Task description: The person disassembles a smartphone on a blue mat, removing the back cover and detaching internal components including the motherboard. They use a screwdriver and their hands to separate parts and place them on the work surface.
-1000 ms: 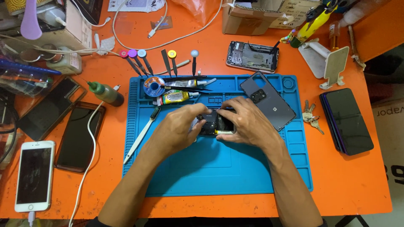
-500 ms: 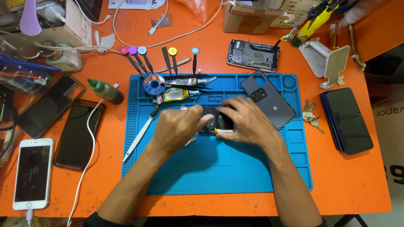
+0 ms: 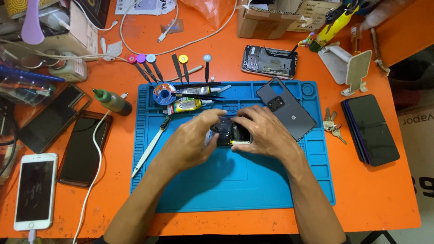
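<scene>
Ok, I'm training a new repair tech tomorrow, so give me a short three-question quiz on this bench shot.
1. True or false: both hands rest on the small dark phone at the middle of the blue mat.
2. Which lies just right of the right hand? A) grey back cover B) bunch of keys C) green bottle
3. What long white tool lies on the mat, left of the left hand?

Key: 1 true; 2 A; 3 the white brush.
</scene>
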